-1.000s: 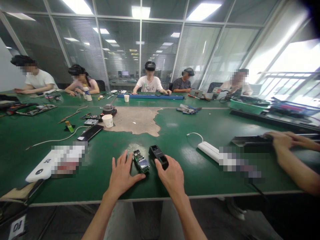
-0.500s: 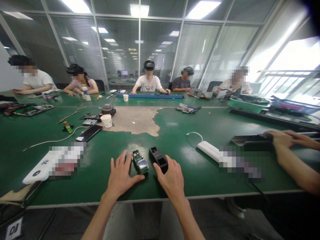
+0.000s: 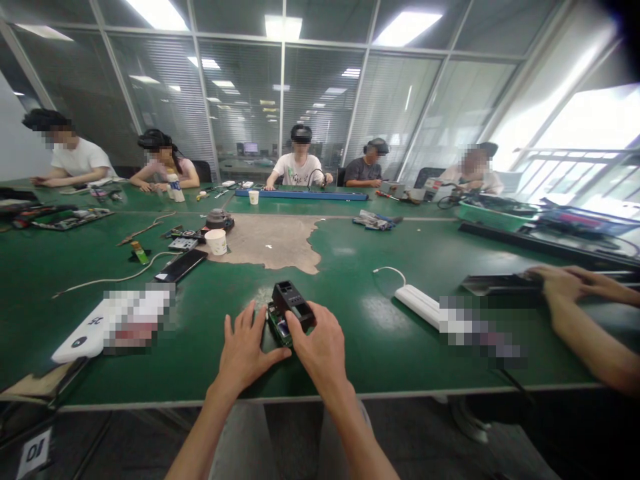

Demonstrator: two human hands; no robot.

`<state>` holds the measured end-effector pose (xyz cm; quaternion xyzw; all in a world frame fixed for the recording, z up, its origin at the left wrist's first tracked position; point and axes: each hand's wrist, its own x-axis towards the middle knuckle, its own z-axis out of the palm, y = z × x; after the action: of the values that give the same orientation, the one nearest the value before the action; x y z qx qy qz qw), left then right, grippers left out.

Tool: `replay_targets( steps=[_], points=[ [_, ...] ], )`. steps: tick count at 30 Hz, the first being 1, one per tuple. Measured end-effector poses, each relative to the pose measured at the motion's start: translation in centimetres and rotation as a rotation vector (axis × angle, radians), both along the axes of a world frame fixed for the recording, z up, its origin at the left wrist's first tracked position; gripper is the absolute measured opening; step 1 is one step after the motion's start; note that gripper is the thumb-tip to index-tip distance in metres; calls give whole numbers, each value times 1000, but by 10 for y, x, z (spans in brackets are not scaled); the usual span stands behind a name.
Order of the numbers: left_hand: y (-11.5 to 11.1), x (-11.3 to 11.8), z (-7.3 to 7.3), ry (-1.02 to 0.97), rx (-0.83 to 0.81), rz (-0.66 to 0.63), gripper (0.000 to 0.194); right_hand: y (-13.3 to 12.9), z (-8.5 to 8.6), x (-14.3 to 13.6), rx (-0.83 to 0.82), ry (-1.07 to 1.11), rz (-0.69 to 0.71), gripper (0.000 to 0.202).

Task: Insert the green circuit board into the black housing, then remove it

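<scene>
My right hand (image 3: 321, 341) grips a black plastic housing (image 3: 291, 297) with rectangular openings, thumb on its near side and fingers along the right. The housing is tilted over a green circuit board (image 3: 273, 323) and hides most of it; whether the two touch I cannot tell. Beside the board on the left, my left hand (image 3: 246, 351) rests on the green table (image 3: 380, 347) with fingers spread, its thumb reaching to the board's near end.
A black phone (image 3: 183, 265) and a white power bank (image 3: 83, 333) lie to the left, a paper cup (image 3: 217, 242) behind them. On the right are a white power strip (image 3: 420, 303) and a neighbour's hands (image 3: 560, 283) on a black metal part. Several people sit across the table.
My right hand has carried the black housing leftward, from beside the circuit board to over it. My left hand has stayed nearly in place.
</scene>
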<state>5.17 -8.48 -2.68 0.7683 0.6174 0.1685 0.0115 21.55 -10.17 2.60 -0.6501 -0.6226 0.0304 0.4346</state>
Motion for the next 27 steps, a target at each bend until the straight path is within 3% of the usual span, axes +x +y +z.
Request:
replay_targets(
  steps=[8,17,27],
  points=[
    [-2,-2,-1,-7,17,-9,86,-4,-3,-26,-94,-141,-17,30],
    [-2,-2,1,-44,0,-17,95,-10,-11,-25,-113,-215,-40,30],
    [-3,-1,2,-2,25,-18,82,-10,-20,-28,-198,-274,-44,22]
  ],
)
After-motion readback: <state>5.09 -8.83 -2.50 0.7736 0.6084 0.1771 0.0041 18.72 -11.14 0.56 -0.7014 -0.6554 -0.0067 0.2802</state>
